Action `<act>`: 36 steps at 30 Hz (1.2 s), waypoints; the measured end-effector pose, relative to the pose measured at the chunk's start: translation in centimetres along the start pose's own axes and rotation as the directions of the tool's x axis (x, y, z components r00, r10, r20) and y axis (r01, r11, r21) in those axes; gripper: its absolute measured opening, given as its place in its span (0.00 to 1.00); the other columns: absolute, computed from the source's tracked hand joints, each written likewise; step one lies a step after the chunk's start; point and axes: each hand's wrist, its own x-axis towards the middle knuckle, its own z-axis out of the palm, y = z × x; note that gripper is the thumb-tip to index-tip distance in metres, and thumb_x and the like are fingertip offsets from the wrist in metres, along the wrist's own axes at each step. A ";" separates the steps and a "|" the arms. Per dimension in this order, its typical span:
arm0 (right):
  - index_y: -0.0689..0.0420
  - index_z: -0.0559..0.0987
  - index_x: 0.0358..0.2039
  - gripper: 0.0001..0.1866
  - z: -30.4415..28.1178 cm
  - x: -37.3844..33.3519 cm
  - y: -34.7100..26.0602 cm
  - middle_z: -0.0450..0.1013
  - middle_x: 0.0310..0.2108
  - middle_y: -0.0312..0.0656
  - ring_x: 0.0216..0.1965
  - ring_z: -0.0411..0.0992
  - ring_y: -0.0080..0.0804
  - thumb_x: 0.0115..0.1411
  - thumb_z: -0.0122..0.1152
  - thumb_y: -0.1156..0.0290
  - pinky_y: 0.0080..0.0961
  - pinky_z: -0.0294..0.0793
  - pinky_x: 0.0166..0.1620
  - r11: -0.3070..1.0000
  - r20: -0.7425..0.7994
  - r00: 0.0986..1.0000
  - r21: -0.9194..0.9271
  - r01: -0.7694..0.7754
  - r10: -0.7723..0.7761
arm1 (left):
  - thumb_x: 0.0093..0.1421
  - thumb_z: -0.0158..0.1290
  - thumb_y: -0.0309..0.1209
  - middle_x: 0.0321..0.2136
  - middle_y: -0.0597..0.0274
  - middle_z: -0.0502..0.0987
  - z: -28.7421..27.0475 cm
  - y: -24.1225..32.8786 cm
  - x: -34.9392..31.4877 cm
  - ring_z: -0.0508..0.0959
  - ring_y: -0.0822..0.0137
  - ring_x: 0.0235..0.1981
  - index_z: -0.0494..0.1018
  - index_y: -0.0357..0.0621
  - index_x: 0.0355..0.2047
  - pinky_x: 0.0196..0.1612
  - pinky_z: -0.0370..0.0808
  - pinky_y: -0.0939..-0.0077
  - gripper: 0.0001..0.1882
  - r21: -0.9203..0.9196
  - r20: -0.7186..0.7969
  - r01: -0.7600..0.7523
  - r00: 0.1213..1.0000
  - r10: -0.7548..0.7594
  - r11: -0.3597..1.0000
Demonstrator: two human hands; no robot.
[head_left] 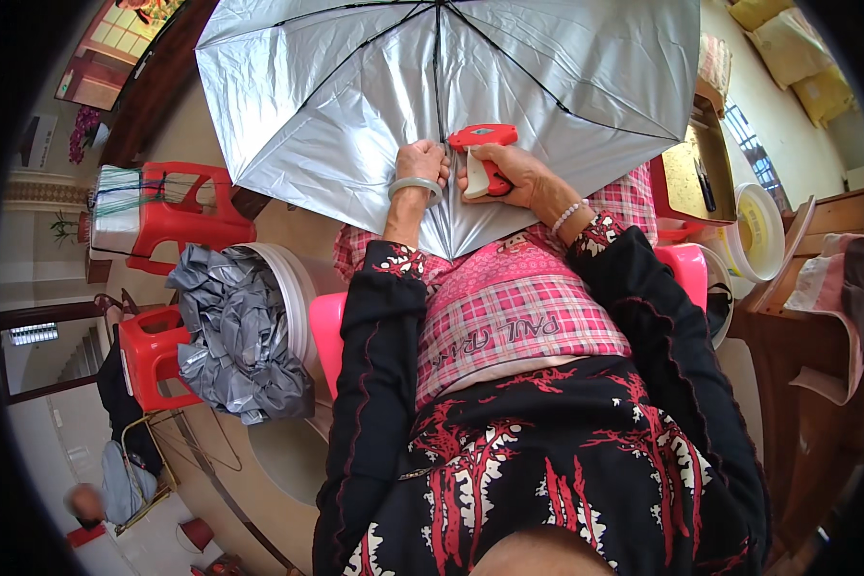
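An opened umbrella with a silver inner side lies across my lap, its dark ribs fanning from the hub at the top. My left hand, a pale bangle at its wrist, is closed in a pinch at the middle rib over the silver cloth. Close on its right, my right hand grips a red and white hand tool with a trigger-like handle. The tool's red nose points left, toward the rib and my left fingers. Whether it touches the rib, I cannot tell.
A white bucket heaped with crumpled silver-grey cloth stands at my left, beside red plastic stools. To the right are a shallow box, a pale bucket and a wooden chair. Another person sits at the far left.
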 end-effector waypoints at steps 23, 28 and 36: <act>0.63 0.69 0.32 0.09 0.1 0.8 -0.6 0.69 0.21 0.39 0.18 0.68 0.26 0.54 0.49 0.70 0.24 0.70 0.19 0.975 -0.018 1.000 -0.221 0.005 -0.009 | 0.51 0.43 0.27 0.15 0.53 0.73 1.1 -0.9 1.5 0.74 0.65 0.12 0.70 0.33 0.23 0.15 0.71 0.72 0.09 0.302 -0.079 -0.056 0.993 0.083 0.952; 0.65 0.69 0.34 0.13 3.0 -3.4 -3.2 0.71 0.23 0.43 0.21 0.71 0.29 0.53 0.50 0.67 0.25 0.70 0.21 0.838 -0.090 0.978 -0.533 0.114 -0.190 | 0.50 0.45 0.29 0.22 0.43 0.74 0.0 -4.1 5.7 0.77 0.54 0.24 0.71 0.33 0.25 0.28 0.74 0.66 0.10 0.505 -0.092 -0.035 0.991 0.094 0.863; 0.68 0.70 0.31 0.16 3.2 -9.3 -9.7 0.71 0.18 0.46 0.19 0.72 0.32 0.50 0.52 0.65 0.28 0.70 0.22 -0.087 0.122 0.643 -0.993 0.086 -0.756 | 0.52 0.42 0.30 0.32 0.44 0.74 -10.0 8.9 4.0 0.75 0.50 0.37 0.74 0.36 0.32 0.39 0.71 0.60 0.13 0.995 -0.044 0.007 0.931 0.362 0.102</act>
